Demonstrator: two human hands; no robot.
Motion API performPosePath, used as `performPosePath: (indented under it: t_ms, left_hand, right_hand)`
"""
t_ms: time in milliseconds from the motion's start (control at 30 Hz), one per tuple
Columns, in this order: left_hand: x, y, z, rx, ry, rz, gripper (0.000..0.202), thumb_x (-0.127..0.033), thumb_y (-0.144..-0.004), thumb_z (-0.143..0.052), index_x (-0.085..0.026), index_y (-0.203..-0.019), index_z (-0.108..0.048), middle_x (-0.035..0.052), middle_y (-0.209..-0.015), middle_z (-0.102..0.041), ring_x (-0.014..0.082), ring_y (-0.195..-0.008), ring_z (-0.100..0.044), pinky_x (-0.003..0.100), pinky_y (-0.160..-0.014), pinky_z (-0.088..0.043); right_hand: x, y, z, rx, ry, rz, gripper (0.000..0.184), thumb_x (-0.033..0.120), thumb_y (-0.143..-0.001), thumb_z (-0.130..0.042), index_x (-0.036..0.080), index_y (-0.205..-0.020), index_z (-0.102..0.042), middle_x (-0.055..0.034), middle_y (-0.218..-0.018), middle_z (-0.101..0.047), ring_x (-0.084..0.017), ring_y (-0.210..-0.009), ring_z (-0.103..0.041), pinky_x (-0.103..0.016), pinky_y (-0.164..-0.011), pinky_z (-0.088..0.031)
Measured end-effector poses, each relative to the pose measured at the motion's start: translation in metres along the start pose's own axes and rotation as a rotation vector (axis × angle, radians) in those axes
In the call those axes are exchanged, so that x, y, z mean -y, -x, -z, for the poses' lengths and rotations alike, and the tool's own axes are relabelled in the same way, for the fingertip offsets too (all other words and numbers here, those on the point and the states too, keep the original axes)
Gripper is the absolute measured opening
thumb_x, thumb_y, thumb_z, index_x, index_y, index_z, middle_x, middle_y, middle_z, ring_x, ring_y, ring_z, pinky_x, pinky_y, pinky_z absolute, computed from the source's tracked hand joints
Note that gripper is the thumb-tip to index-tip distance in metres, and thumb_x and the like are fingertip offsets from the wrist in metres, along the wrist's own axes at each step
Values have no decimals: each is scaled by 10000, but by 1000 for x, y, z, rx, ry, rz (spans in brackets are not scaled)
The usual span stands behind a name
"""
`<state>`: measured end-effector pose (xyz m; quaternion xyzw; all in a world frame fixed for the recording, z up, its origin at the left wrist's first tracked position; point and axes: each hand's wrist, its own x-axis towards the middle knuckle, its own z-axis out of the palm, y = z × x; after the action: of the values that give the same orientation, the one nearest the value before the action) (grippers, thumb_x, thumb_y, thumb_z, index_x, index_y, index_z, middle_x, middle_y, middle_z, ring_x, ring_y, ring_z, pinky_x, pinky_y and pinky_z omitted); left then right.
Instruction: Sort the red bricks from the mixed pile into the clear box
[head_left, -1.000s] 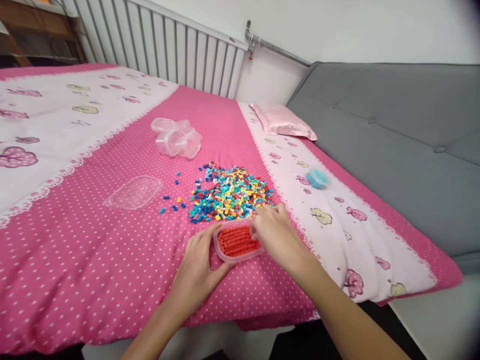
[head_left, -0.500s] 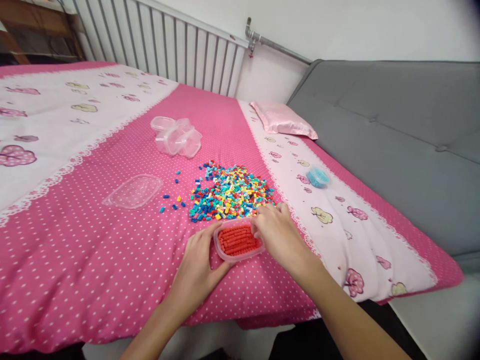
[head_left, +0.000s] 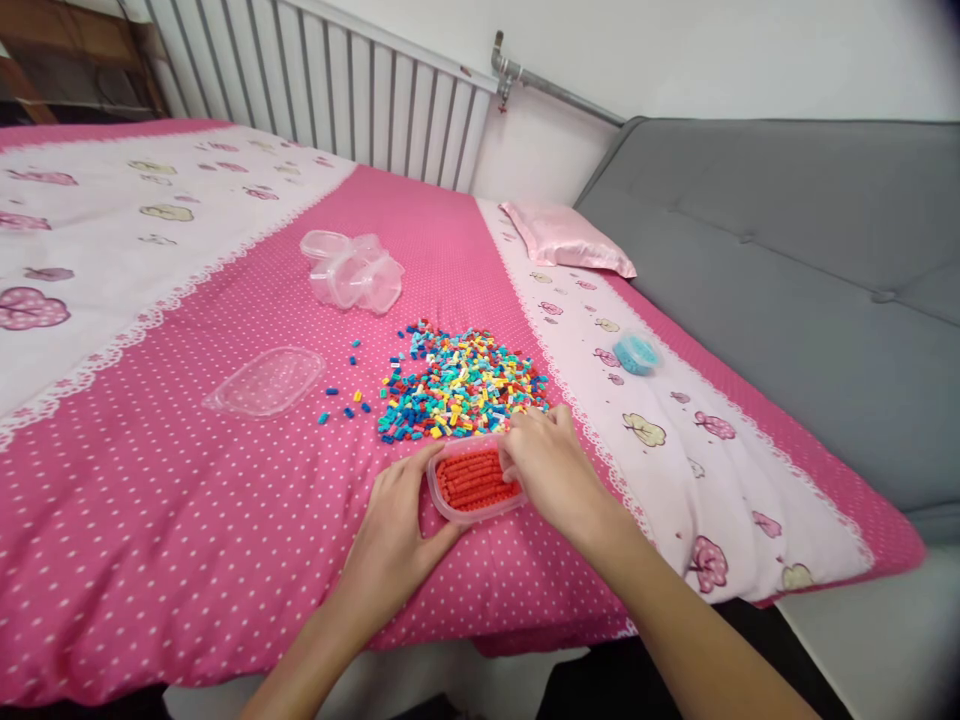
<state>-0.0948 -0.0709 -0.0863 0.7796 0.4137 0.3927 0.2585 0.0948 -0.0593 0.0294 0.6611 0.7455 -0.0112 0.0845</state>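
Many small red pieces (head_left: 469, 480) lie in rows inside a clear, rounded plastic container (head_left: 480, 517) on a pink polka-dotted bedspread (head_left: 300, 520), just before a heap of small multicoloured bricks (head_left: 465, 385). The left hand (head_left: 397, 520) grips its left end, thumb and fingers spread; the right hand (head_left: 547, 455) curls its fingers at the right end, their hold impossible to tell.

Pink bed (head_left: 420, 215), grey padded headboard (head_left: 780, 220); white wall (head_left: 712, 60) behind, metal pipe (head_left: 566, 97), ribbed panel (head_left: 341, 90).
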Motion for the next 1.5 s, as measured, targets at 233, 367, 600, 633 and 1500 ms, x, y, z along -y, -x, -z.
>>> performPosePath:
  t_ms: [233, 367, 600, 633, 1500]
  left_hand:
    - [-1, 0, 1, 5, 8, 8, 668, -307, -905, -745, -322, -1469, -386, 72, -1451, -581, 304, -1302, -567, 496, -1101, -456]
    - [-1, 0, 1, 10, 7, 11, 667, -306, -906, -743, -316, -1469, -385, 77, -1452, -577, 303, -1307, -563, 496, -1103, -455]
    - [-2, 0, 0, 8, 12, 7, 632, -331, -914, -734, -298, -1453, -405, 94, -1442, -584, 317, -1303, -570, 519, -1101, -456]
    - [-2, -1, 0, 8, 10, 6, 635, -324, -912, -735, -300, -1453, -404, 93, -1441, -586, 318, -1302, -571, 520, -1100, -457]
    - [-4, -1, 1, 3, 16, 1, 664, -282, -899, -741, -313, -1469, -401, 87, -1443, -591, 317, -1296, -581, 500, -1087, -470]
  right_hand:
    - [2, -1, 0, -10, 1, -20, 175, 129, -966, -625, 170, -846, -745, -97, -1089, -734, -248, -1091, -592, -403, -911, -273]
    - [1, 3, 1, -10, 3, -22, 243, 127, -1006, -556, 170, -866, -749, -102, -1084, -728, -244, -1084, -587, -399, -899, -275]
    - [3, 6, 2, -11, 24, 16, 228, 96, -976, -571, 179, -856, -746, -96, -1055, -732, -239, -1050, -590, -387, -874, -271]
    - [3, 5, 3, -10, 38, 13, 214, 90, -963, -586, 180, -852, -745, -95, -1053, -732, -240, -1048, -592, -387, -872, -269]
    - [9, 7, -2, -75, 146, 31, 250, 88, -977, -554, 191, -884, -762, -85, -981, -738, -247, -1002, -581, -415, -879, -207]
